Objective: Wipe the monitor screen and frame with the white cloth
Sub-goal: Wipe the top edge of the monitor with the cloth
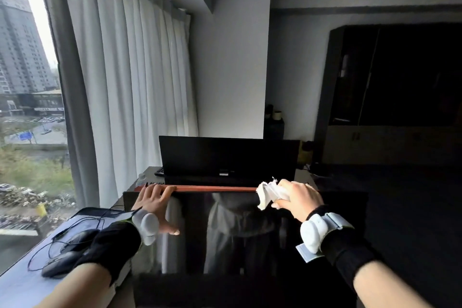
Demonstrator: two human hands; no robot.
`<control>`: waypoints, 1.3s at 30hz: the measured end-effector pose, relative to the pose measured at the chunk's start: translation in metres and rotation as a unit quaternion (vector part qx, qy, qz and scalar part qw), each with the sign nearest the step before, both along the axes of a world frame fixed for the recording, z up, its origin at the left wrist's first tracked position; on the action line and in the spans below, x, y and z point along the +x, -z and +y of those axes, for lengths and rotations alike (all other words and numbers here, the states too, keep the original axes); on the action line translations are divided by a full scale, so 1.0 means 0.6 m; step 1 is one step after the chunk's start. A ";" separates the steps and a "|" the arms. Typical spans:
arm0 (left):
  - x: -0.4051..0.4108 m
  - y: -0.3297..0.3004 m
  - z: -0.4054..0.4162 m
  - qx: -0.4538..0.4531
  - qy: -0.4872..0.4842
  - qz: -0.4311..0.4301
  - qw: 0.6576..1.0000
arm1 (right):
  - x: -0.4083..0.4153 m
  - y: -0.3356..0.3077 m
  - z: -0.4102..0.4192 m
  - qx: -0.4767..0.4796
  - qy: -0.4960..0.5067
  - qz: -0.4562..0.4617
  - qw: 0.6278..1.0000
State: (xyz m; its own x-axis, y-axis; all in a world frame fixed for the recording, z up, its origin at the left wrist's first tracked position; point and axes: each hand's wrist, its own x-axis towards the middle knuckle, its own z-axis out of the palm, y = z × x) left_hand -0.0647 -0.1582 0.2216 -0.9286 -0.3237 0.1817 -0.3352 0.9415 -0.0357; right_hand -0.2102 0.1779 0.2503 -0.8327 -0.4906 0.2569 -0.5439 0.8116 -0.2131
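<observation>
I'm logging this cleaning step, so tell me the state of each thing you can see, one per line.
Near monitor: off, dark screen showing reflections.
Far monitor: off, dark.
White cloth: bunched up, at the near monitor's top edge.
Right hand: holds the cloth.
Left hand: fingers curled over the near monitor's top edge, thumb on the screen.
Curtain: drawn across most of the window, a strip at the left uncovered.
Mouse: lying on the desk, untouched.

Monitor (240, 245) bottom edge blurred (left hand (156, 204) hides top frame).
</observation>
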 end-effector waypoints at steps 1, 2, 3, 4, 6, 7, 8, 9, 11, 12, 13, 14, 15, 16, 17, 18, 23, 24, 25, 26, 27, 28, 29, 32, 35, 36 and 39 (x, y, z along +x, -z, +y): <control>-0.001 -0.005 0.003 0.005 -0.009 -0.010 1.000 | -0.011 -0.001 0.030 0.001 0.009 0.001 1.000; -0.005 -0.005 0.013 0.007 -0.018 -0.021 1.000 | -0.022 -0.001 0.067 0.009 0.020 0.001 1.000; -0.006 -0.006 0.014 0.003 -0.026 -0.028 0.999 | -0.031 -0.001 0.092 0.014 0.030 0.004 0.999; -0.008 -0.005 0.015 -0.003 -0.029 -0.030 0.999 | -0.039 -0.001 0.115 0.016 0.038 0.002 0.999; -0.012 -0.001 0.017 -0.012 -0.037 -0.029 0.999 | -0.053 0.003 0.153 0.009 0.051 -0.001 0.999; -0.016 0.001 0.019 -0.016 -0.042 -0.023 0.999 | -0.059 0.003 0.165 0.008 0.054 0.002 0.998; -0.018 0.002 0.018 -0.020 -0.044 -0.020 0.999 | -0.062 0.003 0.172 0.005 0.056 0.002 0.998; -0.020 0.003 0.016 -0.022 -0.044 -0.020 0.999 | -0.066 0.003 0.174 0.001 0.055 0.002 0.998; -0.020 0.007 0.010 -0.018 -0.046 -0.024 0.998 | -0.066 -0.001 0.170 0.004 0.054 -0.011 0.998; -0.020 0.009 0.007 -0.015 -0.047 -0.032 0.998 | -0.065 -0.005 0.166 0.007 0.056 -0.024 0.998; -0.020 0.011 0.007 -0.008 -0.048 -0.037 0.998 | -0.066 -0.008 0.164 0.009 0.058 -0.040 0.997; -0.021 0.014 0.005 -0.005 -0.049 -0.038 0.998 | -0.066 -0.013 0.160 0.014 0.061 -0.056 0.996; -0.023 0.018 0.004 -0.004 -0.050 -0.040 0.998 | -0.066 -0.017 0.157 0.023 0.067 -0.067 0.995; -0.025 0.020 0.003 -0.004 -0.051 -0.038 0.998 | -0.066 -0.021 0.154 0.032 0.074 -0.078 0.994; -0.026 0.021 0.001 -0.011 -0.051 -0.039 0.998 | -0.065 -0.023 0.148 0.040 0.075 -0.083 0.993; -0.028 0.025 0.001 -0.017 -0.050 -0.039 0.998 | -0.064 -0.025 0.142 0.050 0.079 -0.088 0.992; -0.035 0.032 -0.018 -0.031 -0.021 -0.047 0.998 | -0.035 -0.033 0.055 0.102 0.077 -0.089 0.988; -0.033 0.035 -0.019 -0.027 -0.013 -0.040 0.999 | -0.027 -0.031 0.035 0.103 0.078 -0.091 0.987; -0.032 0.037 -0.019 -0.037 -0.003 -0.024 0.999 | -0.016 -0.027 0.012 0.101 0.070 -0.080 0.989; -0.032 0.031 -0.022 -0.040 0.009 -0.017 0.999 | -0.008 -0.028 -0.014 0.110 0.055 -0.072 0.990; -0.031 0.032 -0.031 -0.037 0.022 -0.039 0.998 | 0.000 -0.017 -0.045 0.130 0.040 -0.066 0.989; -0.025 0.041 -0.034 -0.034 0.029 -0.053 0.998 | 0.024 0.002 -0.078 0.145 0.032 -0.070 0.986; -0.029 0.026 -0.034 -0.039 0.034 -0.026 0.998 | 0.029 0.000 -0.112 0.148 0.021 -0.026 0.989; -0.028 0.031 -0.036 -0.043 0.036 -0.023 0.998 | 0.089 0.032 -0.214 0.126 0.022 0.010 0.992; -0.028 0.043 -0.043 -0.058 0.053 -0.024 0.997 | 0.129 0.044 -0.306 0.112 0.021 0.006 0.993; -0.031 0.045 -0.047 -0.060 0.056 -0.023 0.996 | 0.137 0.043 -0.334 0.113 0.018 -0.002 0.993; -0.033 0.047 -0.058 -0.070 0.063 -0.028 0.995 | 0.151 0.040 -0.391 0.108 0.006 -0.019 0.994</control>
